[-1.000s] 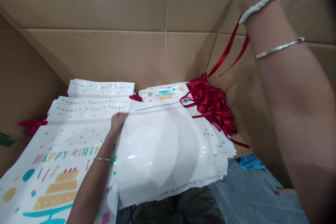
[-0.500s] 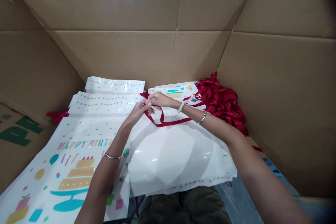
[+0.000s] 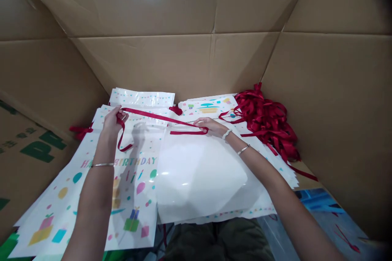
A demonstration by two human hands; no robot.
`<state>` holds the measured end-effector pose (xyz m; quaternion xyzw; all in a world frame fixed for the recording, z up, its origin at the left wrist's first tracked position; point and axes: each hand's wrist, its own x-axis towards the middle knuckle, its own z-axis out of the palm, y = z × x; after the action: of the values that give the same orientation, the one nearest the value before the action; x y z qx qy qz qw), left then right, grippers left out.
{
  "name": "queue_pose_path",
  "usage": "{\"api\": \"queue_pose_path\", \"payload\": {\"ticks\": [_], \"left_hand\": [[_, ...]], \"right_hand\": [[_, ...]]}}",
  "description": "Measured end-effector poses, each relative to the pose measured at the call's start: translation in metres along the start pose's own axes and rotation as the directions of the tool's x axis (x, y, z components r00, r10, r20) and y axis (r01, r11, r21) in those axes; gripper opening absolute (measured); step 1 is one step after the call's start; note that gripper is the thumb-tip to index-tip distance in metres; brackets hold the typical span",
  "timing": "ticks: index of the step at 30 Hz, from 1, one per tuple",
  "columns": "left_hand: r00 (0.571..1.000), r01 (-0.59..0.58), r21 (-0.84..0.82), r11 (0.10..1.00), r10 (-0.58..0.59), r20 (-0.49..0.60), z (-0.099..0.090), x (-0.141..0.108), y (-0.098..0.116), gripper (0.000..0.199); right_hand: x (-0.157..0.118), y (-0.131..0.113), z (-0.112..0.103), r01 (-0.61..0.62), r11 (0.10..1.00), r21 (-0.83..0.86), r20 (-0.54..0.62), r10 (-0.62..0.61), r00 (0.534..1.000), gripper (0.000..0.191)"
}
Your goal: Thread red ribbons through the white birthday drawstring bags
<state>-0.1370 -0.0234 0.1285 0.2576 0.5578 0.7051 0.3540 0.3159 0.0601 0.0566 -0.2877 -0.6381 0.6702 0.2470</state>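
My left hand (image 3: 116,119) is up over the printed stack (image 3: 134,200), wrist above the forearm, which rises almost straight from below and leans slightly right. Its fingers curl inward, the grip closed on a red ribbon (image 3: 156,116) — a loose tail drops below the fingers and bends to the right at its end.

My right hand (image 3: 211,125) reaches in from the lower right, forearm slanting up and to the left, the back of the hand up and the fingers pointing left. The grip there is a closed pinch on the same ribbon, at the near edge of a small turn; past it the end doubles back leftward across the top of the plain white sheet (image 3: 202,175). Between my hands the ribbon runs nearly straight, sloping down towards the right — higher at my left.

A silver bangle (image 3: 102,164) circles my left wrist; my right arm carries a white braided band (image 3: 227,133) and a thin bangle (image 3: 243,149) further up. Beyond my right hand, a tangled red ribbon pile (image 3: 266,118) lies against the cardboard wall (image 3: 171,59). My dark trousers (image 3: 217,238) show below the white sheet.
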Motion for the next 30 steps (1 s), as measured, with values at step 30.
{"api": "queue_pose_path", "payload": {"ticks": [30], "left_hand": [[0.855,-0.511,0.843,0.172,0.002,0.518,0.119,-0.063,-0.092,0.034]], "right_hand": [[0.004,-0.002,-0.007,0.080,0.988,-0.135,-0.105,-0.094,0.990,0.032]]}}
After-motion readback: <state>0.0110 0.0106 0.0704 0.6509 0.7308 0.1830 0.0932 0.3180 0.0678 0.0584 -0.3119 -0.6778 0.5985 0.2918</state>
